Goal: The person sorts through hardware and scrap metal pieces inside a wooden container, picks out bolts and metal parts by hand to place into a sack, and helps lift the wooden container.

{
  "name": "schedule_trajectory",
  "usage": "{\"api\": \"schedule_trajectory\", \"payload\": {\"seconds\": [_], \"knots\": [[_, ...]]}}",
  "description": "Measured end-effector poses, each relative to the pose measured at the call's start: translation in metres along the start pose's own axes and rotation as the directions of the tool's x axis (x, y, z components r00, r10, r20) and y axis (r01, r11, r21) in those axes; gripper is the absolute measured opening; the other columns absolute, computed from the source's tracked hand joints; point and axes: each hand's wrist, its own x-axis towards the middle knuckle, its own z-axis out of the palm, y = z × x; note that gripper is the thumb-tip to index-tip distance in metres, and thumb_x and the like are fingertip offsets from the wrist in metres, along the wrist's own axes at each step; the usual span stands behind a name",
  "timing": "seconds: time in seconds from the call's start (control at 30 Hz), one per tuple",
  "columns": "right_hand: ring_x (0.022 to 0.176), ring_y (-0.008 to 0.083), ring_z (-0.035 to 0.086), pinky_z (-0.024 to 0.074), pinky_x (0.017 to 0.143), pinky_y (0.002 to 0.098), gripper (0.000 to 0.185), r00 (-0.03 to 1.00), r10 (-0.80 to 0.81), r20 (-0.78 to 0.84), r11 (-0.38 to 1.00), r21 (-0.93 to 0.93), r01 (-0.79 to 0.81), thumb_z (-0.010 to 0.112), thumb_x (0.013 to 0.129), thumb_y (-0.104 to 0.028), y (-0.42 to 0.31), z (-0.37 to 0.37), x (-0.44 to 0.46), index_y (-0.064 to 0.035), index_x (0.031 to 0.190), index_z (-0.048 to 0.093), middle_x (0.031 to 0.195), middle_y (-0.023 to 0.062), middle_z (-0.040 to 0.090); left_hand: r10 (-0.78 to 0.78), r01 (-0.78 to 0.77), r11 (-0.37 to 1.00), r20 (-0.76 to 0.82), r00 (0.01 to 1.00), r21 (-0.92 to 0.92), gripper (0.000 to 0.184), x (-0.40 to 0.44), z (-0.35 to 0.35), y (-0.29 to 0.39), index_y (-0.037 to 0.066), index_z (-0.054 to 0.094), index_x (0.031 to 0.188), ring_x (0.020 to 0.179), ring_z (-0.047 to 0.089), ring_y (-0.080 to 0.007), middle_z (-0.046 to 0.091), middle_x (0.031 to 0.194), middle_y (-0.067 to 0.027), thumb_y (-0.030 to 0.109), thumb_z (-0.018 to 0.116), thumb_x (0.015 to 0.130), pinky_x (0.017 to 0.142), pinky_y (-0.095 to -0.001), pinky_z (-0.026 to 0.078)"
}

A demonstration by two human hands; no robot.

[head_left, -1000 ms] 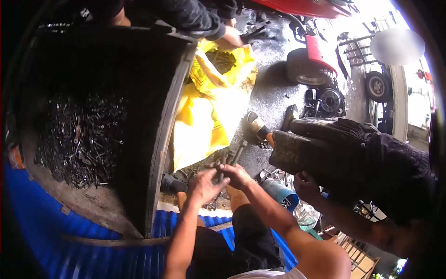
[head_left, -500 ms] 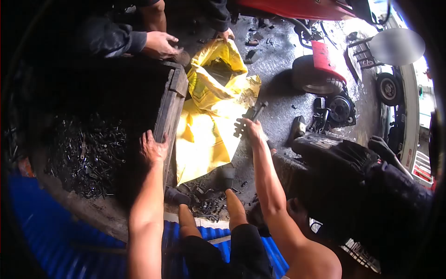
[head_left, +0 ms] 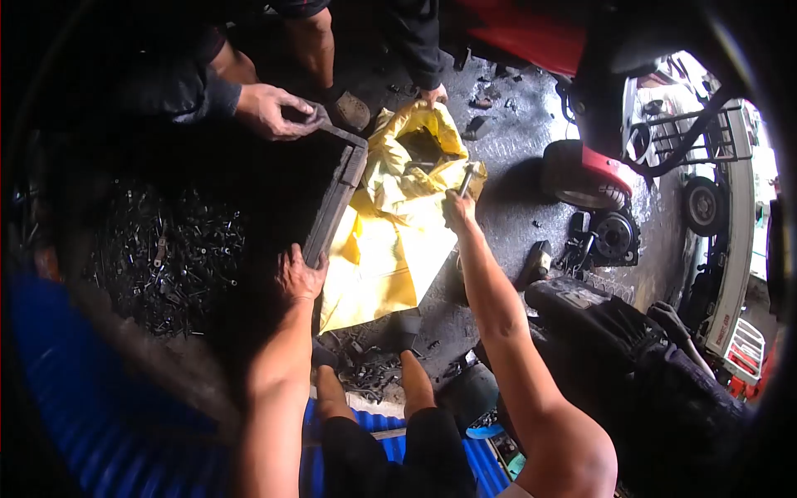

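Observation:
My left hand [head_left: 300, 274] lies on the wooden edge [head_left: 332, 212] of a dark bin, fingers apart and holding nothing. My right hand [head_left: 459, 211] is closed around a metal rod [head_left: 468, 176] with a thicker end, like a large bolt. It is at the right side of the mouth of a yellow sack [head_left: 374, 266], which lies partly spread on the ground. Dark contents show inside the sack's opening. A co-worker's hand [head_left: 433, 95] grips the sack's far rim. Another hand [head_left: 272, 112] of a person is near the bin's far corner.
Many small metal parts [head_left: 170, 257] fill the bin at left. More scrap [head_left: 369, 373] lies by my feet. A black motorcycle seat [head_left: 581, 299], a round metal part [head_left: 614, 235] and a red-fendered wheel [head_left: 585, 178] are on the right. Blue corrugated sheeting [head_left: 91, 398] is below.
My right hand has moved up to the sack's mouth; the dark toothed part it held no longer shows. The person's hand at the bin has shifted toward its corner. The view has shifted too.

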Motion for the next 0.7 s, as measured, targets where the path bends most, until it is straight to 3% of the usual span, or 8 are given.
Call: {"api": "schedule_trajectory", "payload": {"seconds": [0.07, 0.17, 0.27, 0.37, 0.4, 0.5, 0.63, 0.7], "knots": [[0.038, 0.0109, 0.043, 0.0336, 0.033, 0.0275, 0.021, 0.998, 0.03, -0.057, 0.996, -0.079, -0.034, 0.057, 0.083, -0.025, 0.015, 0.001, -0.012, -0.0047, 0.087, 0.053, 0.055, 0.0021, 0.049, -0.029, 0.029, 0.999, 0.018, 0.999, -0.019, 0.049, 0.006, -0.001, 0.002, 0.007, 0.052, 0.097, 0.098, 0.053, -0.0334, 0.058, 0.094, -0.0165, 0.048, 0.059, 0.071, 0.077, -0.0484, 0.046], [0.035, 0.0102, 0.037, 0.0295, 0.032, 0.0262, 0.028, 0.981, 0.194, 0.023, 0.98, 0.049, -0.195, 0.057, 0.084, -0.032, 0.006, 0.007, -0.06, -0.0054, 0.091, 0.054, 0.053, -0.0006, 0.042, -0.044, 0.044, 0.999, 0.01, 0.999, -0.01, 0.051, 0.004, 0.003, -0.001, 0.007, 0.051, 0.1, 0.1, 0.052, -0.0341, 0.058, 0.095, -0.0178, 0.049, 0.058, 0.071, 0.078, -0.0497, 0.046], [0.041, 0.011, 0.042, 0.0316, 0.033, 0.0256, 0.032, 0.964, 0.085, 0.252, 0.897, 0.402, -0.184, 0.052, 0.086, -0.028, 0.009, 0.005, -0.08, -0.0035, 0.106, 0.057, 0.059, -0.0001, 0.048, -0.078, 0.082, 0.996, 0.085, 0.993, -0.044, 0.053, 0.006, 0.003, -0.001, 0.007, 0.051, 0.102, 0.101, 0.052, -0.0352, 0.057, 0.099, -0.0179, 0.051, 0.057, 0.072, 0.079, -0.0506, 0.045], [0.07, 0.0153, 0.054, 0.0487, 0.058, 0.0306, 0.032, 0.893, -0.153, 0.422, 0.744, 0.645, -0.177, 0.047, 0.087, -0.005, 0.014, 0.006, -0.085, -0.0045, 0.119, 0.051, 0.085, 0.005, 0.055, -0.146, 0.166, 0.983, 0.22, 0.965, -0.076, 0.056, 0.006, -0.006, 0.002, 0.009, 0.051, 0.108, 0.104, 0.051, -0.0355, 0.055, 0.105, -0.0188, 0.052, 0.055, 0.073, 0.083, -0.0514, 0.043], [0.08, 0.017, 0.055, 0.05, 0.066, 0.0338, 0.031, 0.89, -0.162, 0.427, 0.626, 0.741, -0.241, 0.048, 0.088, -0.004, 0.009, 0.008, -0.088, -0.0057, 0.118, 0.051, 0.091, 0.0069, 0.055, -0.143, 0.161, 0.984, 0.199, 0.97, -0.079, 0.056, 0.009, -0.003, 0.003, 0.009, 0.05, 0.11, 0.105, 0.051, -0.0355, 0.055, 0.106, -0.0189, 0.052, 0.054, 0.073, 0.084, -0.0514, 0.043], [0.093, 0.0217, 0.054, 0.0478, 0.079, 0.0392, 0.025, 0.925, -0.104, 0.366, 0.574, 0.781, -0.245, 0.046, 0.09, -0.006, 0.003, -0.003, -0.093, -0.0057, 0.114, 0.049, 0.099, 0.0102, 0.053, -0.102, 0.11, 0.991, 0.097, 0.99, -0.079, 0.059, 0.002, 0.012, -0.005, 0.01, 0.049, 0.113, 0.105, 0.051, -0.0361, 0.054, 0.109, -0.0196, 0.053, 0.054, 0.073, 0.085, -0.0518, 0.042], [0.091, 0.0232, 0.056, 0.047, 0.08, 0.0426, 0.034, 0.968, -0.183, 0.172, 0.791, 0.61, 0.041, 0.055, 0.084, -0.005, -0.016, -0.009, -0.14, -0.0135, 0.115, 0.047, 0.1, 0.0084, 0.056, -0.108, 0.119, 0.99, 0.126, 0.986, -0.078, 0.061, 0.002, 0.006, -0.003, 0.01, 0.049, 0.116, 0.102, 0.052, -0.0369, 0.055, 0.109, -0.0201, 0.053, 0.055, 0.073, 0.083, -0.0516, 0.043], [0.087, 0.0239, 0.056, 0.0473, 0.08, 0.0455, 0.026, 0.984, -0.06, 0.17, 0.754, 0.654, -0.067, 0.056, 0.084, -0.009, -0.012, -0.014, -0.149, -0.0138, 0.108, 0.046, 0.094, 0.0082, 0.056, -0.105, 0.111, 0.991, 0.08, 0.991, -0.075, 0.062, 0.001, 0.019, -0.008, 0.011, 0.048, 0.117, 0.103, 0.052, -0.0375, 0.054, 0.11, -0.0208, 0.054, 0.054, 0.073, 0.084, -0.0518, 0.042]]}}
